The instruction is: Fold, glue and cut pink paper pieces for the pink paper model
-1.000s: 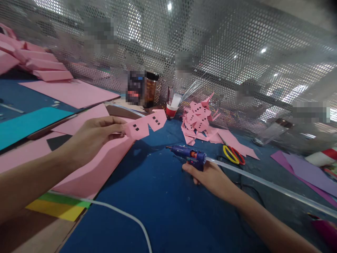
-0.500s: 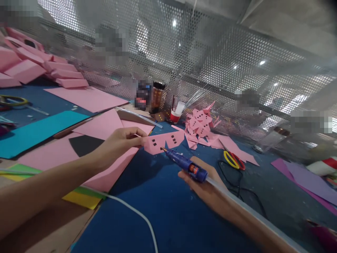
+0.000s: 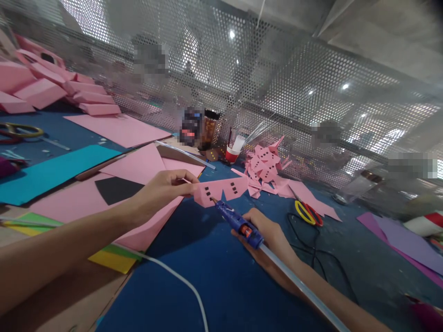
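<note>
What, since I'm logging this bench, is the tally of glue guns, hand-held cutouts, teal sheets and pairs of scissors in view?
Glue gun: 1, in the right hand
Cutout: 1, in the left hand
Teal sheet: 1
Scissors: 2, the second pair at the picture's left edge
Total: 5

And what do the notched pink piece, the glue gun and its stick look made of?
Notched pink piece: probably matte card, thin and flat-coloured. Glue gun: likely plastic, smooth, moulded-looking blue body. Stick: smooth, translucent, perhaps hot-melt glue.
</note>
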